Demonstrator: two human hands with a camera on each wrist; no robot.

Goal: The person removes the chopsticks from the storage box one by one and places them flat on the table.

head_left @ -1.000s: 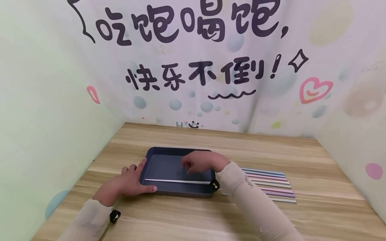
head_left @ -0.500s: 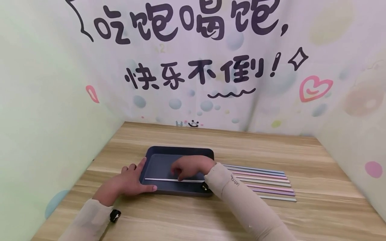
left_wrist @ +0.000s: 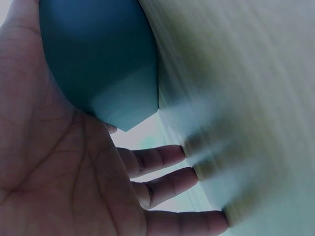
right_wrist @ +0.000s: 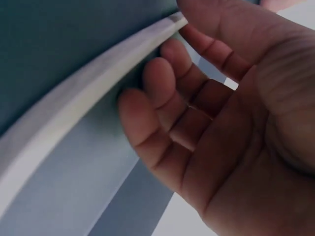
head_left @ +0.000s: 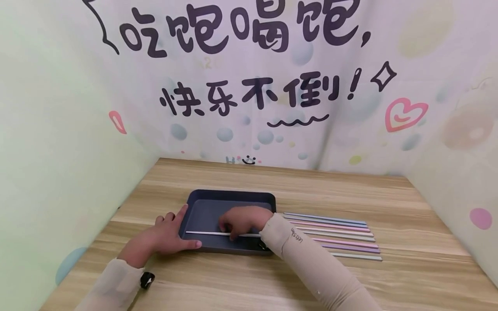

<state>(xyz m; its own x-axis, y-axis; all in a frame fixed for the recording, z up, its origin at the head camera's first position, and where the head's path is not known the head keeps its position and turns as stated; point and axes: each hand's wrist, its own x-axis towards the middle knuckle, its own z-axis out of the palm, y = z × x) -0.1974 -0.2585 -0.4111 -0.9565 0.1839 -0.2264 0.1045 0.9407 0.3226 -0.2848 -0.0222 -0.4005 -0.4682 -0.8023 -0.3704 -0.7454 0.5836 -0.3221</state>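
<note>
My left hand (head_left: 167,235) rests at the left end of a dark rectangular tray (head_left: 233,195), its thumb over the near left corner. In the left wrist view, the fingers (left_wrist: 170,186) are straight and the tray's corner (left_wrist: 108,59) lies between thumb and palm. Lengthwise inside the tray, near its front side, lies a slim white chopstick (head_left: 202,233). Reaching over from the right, my right hand (head_left: 245,219) pinches this chopstick (right_wrist: 98,73) around its middle. The other right fingers (right_wrist: 160,81) are bent beside it. The pinching fingertip is partly hidden.
Several pastel chopsticks (head_left: 359,249) lie side by side on the wooden table (head_left: 249,283), right of the tray; my right sleeve (head_left: 311,263) covers some of their left ends. A printed curtain (head_left: 218,125) stands behind the table, with pale walls at both sides.
My right hand has moved left and down within the tray, from above the chopstick to gripping it. The left hand keeps its place on the tray.
</note>
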